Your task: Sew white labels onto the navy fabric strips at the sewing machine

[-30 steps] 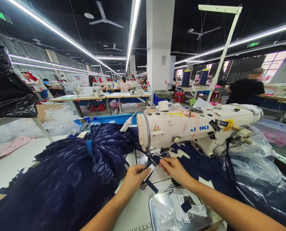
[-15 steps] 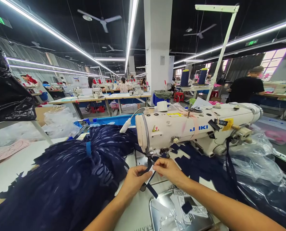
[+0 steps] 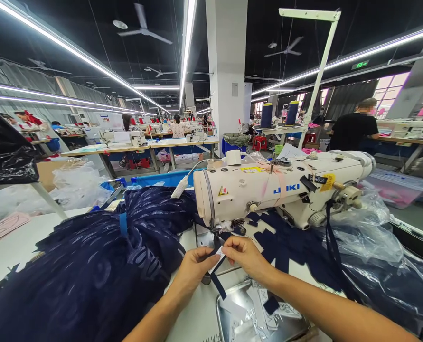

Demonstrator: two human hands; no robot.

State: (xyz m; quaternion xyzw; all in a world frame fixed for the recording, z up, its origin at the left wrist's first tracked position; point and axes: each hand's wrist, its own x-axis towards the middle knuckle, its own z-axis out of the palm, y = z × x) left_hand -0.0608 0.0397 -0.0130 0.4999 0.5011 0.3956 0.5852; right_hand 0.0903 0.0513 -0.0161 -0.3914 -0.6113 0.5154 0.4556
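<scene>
Just in front of the needle area of a white sewing machine [image 3: 247,190], both hands meet over a small white label [image 3: 216,260] and a narrow navy fabric strip [image 3: 218,285]. My left hand [image 3: 195,266] pinches the label and strip between thumb and fingers. With closed fingertips, my right hand [image 3: 245,254] grips the label's upper right end. The strip's loose end hangs down below the left thumb. Fingers partly cover the label, so its print cannot be read. Below the right forearm lies a metal tray [image 3: 219,308] with white labels and a navy scrap.
A big navy fabric bundle tied with a blue band [image 3: 123,224] fills the left side. Navy pieces [image 3: 286,242] and clear plastic bags [image 3: 371,237] lie at the right. Navy thread cones [image 3: 291,114] stand behind the machine. A person in black [image 3: 353,126] sits at the far right.
The whole view has shifted slightly, so things sit a little further left. Both hands keep their hold on the label and strip, with hardly any movement relative to the machine.
</scene>
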